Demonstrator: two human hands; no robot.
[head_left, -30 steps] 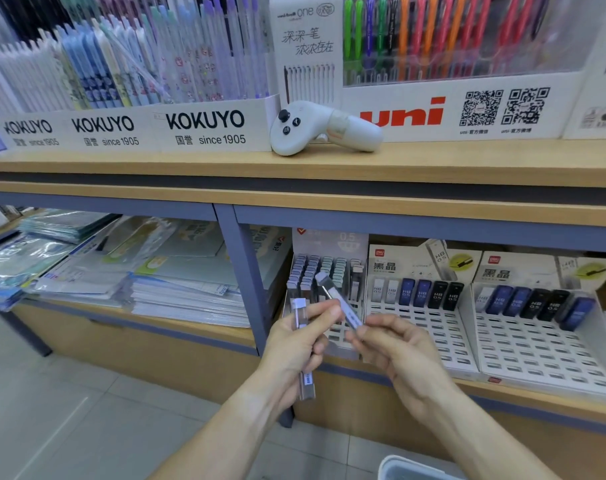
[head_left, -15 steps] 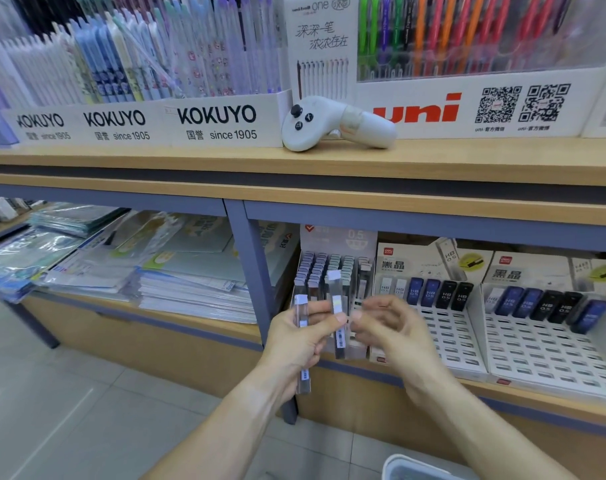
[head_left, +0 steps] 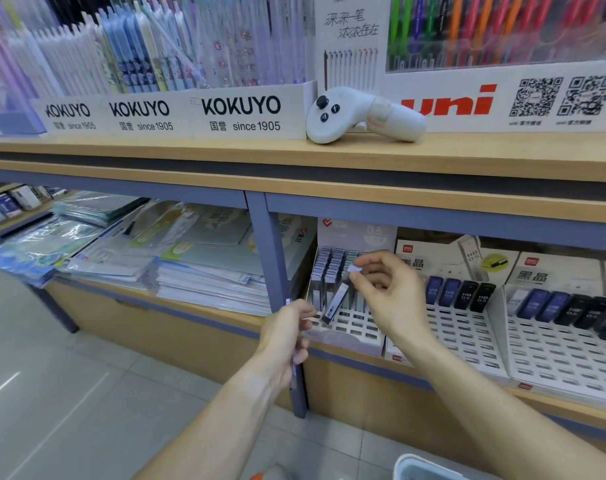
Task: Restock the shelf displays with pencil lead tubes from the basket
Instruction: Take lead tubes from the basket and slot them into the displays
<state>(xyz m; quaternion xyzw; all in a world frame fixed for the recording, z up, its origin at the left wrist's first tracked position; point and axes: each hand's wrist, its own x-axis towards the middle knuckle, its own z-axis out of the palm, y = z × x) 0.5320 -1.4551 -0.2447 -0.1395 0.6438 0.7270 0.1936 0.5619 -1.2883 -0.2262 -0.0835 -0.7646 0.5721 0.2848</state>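
R hand (head_left: 386,292) is up at the leftmost rack (head_left: 346,329) on the lower shelf, just right of the blue upright (head_left: 277,299). Thumb and forefinger pinch the pale cap end of a tube (head_left: 336,303); the tube slants down-left, its low end at the rack's empty slots, not yet seated as far as I can judge. L hand (head_left: 287,336) hangs lower, near the shelf's front edge, fingers curled round at least one more tube (head_left: 293,372) whose dark lower end pokes out below the palm; a bit of cap shows above the knuckles. How many it holds: can't tell.

Progress, as a judgement: early to mid. The rack's back rows are filled w/ grey-capped tubes; front rows are mostly bare slots. The two racks (head_left: 467,344) to the right, toward the shelf's right end, have one back row of dark tubes each and lots of empty slots. So plenty left, if those racks count too.

Hard to see: basket (head_left: 419,465) is only a pale rim cut off at the bottom edge, contents not visible. Both hands are motion-blurred. R hand covers part of the rack's right columns. Tube labels unreadable.
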